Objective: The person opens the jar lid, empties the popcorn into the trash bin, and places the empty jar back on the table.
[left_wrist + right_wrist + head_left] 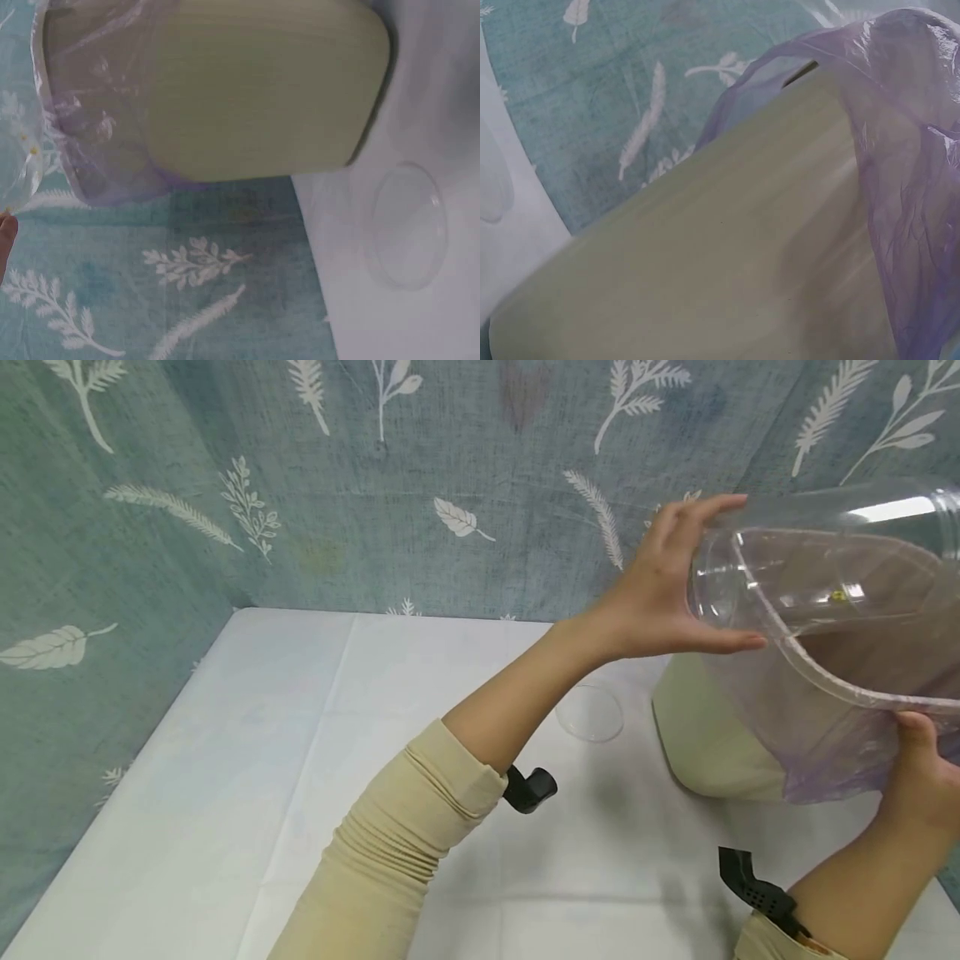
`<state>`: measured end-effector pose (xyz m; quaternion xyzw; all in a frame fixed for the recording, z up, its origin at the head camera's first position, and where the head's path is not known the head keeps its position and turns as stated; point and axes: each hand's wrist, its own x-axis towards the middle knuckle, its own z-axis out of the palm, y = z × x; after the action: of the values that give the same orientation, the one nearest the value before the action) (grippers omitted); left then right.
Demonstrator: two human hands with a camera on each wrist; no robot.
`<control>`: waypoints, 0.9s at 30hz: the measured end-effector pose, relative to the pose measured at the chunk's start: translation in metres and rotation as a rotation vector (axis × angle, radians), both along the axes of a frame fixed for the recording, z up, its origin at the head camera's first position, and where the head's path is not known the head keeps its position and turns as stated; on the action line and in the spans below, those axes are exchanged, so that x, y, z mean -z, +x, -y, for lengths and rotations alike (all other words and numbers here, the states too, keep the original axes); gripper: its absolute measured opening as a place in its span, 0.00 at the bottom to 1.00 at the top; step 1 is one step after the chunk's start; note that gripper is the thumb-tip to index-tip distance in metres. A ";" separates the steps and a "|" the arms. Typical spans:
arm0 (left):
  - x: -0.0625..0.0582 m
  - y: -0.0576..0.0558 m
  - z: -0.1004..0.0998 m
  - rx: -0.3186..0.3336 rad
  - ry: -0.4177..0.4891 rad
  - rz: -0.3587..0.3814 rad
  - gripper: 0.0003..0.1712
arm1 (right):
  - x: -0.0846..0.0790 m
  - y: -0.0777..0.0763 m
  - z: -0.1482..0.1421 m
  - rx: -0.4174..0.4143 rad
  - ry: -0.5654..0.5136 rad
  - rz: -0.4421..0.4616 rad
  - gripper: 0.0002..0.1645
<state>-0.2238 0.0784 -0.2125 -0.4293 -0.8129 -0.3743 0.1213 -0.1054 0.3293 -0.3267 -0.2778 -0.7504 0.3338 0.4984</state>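
Note:
My left hand [658, 587] grips one end of a clear plastic jar [813, 510], fingers above and thumb below. The jar lies on its side over the mouth of a pale green trash bin [708, 727]. Small yellow bits [33, 150] show at the jar in the left wrist view. A thin purple bag [828, 768] lines the bin and is folded over its rim. At the near side, my right hand [926, 781] holds the bagged rim, thumb on top; its other fingers are mostly hidden. The bin stands tilted on the table.
A clear round lid [590, 713] lies on the white-covered table [300, 760], left of the bin. Behind the table hangs a blue-green leaf-patterned cloth [352, 527]. Black straps with mounts [531, 790] stick out from both wrists.

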 end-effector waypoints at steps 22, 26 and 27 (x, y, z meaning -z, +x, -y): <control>0.042 0.000 0.011 -0.135 -0.243 0.169 0.66 | 0.006 -0.001 -0.009 -0.028 -0.041 -0.049 0.61; 0.062 0.007 0.011 -0.118 -0.117 0.239 0.65 | 0.005 -0.003 -0.011 -0.033 -0.027 -0.072 0.54; 0.068 0.009 0.012 -0.111 -0.080 0.258 0.65 | 0.005 -0.004 -0.012 -0.039 -0.019 -0.077 0.51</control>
<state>-0.2149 0.0666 -0.2810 -0.3367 -0.8585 -0.3863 0.0190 -0.1095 0.3412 -0.3312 -0.2547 -0.7329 0.3610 0.5174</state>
